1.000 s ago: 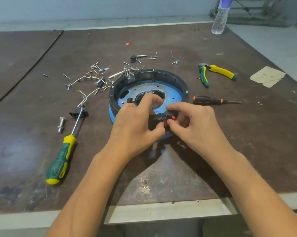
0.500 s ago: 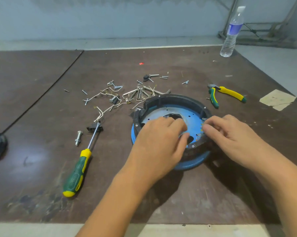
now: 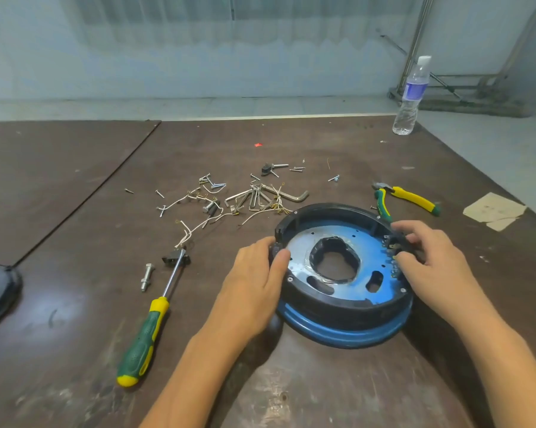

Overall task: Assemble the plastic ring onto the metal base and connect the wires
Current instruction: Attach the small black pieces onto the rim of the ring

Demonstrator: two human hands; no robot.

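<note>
A worn dark brown table spreads under and around the grip; left of the grip a seam divides it from a second tabletop; far beyond the grip lie a pale floor and a grey-blue wall; beyond and to the right stands a metal frame; dull light sheens the wood to the near left.

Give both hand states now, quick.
Left hand: grips the black ring at its left rim.
Right hand: fingers curled over the black ring's right rim.

the right hand hides part of the plastic ring's rim.
</note>
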